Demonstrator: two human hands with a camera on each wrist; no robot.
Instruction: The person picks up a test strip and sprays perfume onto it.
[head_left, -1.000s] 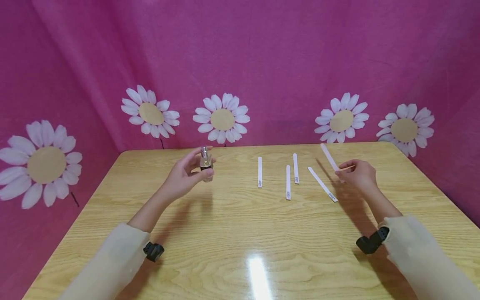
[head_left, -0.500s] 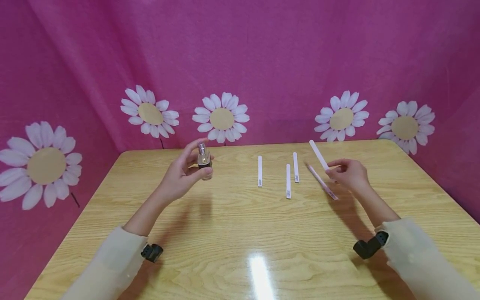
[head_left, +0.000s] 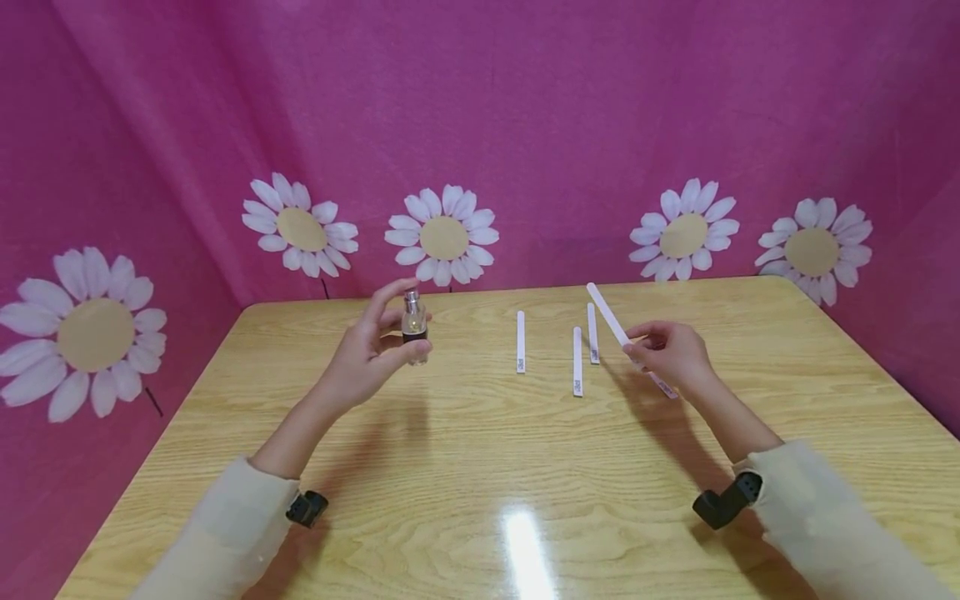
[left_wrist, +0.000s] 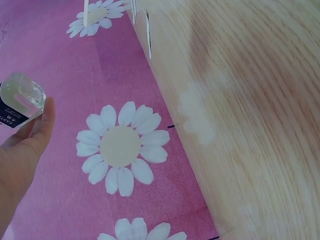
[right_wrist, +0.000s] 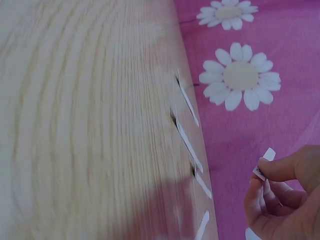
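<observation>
My left hand (head_left: 363, 358) grips a small clear glass spray bottle (head_left: 414, 323) with a silver neck and dark label, upright above the table. In the left wrist view the bottle's clear base (left_wrist: 31, 90) shows past my fingers. My right hand (head_left: 675, 357) pinches a white paper test strip (head_left: 606, 310) by its lower, printed end. That strip slants up and left, its far tip close to a strip (head_left: 593, 335) lying on the table. Beneath my right hand another strip (head_left: 666, 387) lies partly hidden. Two more flat strips, a left one (head_left: 521, 343) and a middle one (head_left: 577, 363), have printing at their near ends.
The wood-grain table (head_left: 450, 483) extends toward me, with a bright light reflection near its front. Behind it hangs a magenta curtain (head_left: 555, 133) with large white daisies. A black wrist camera (head_left: 306, 508) sits at each cuff.
My right hand has carried its strip leftward, now over the slanted strip on the table. My left hand and the bottle have barely shifted.
</observation>
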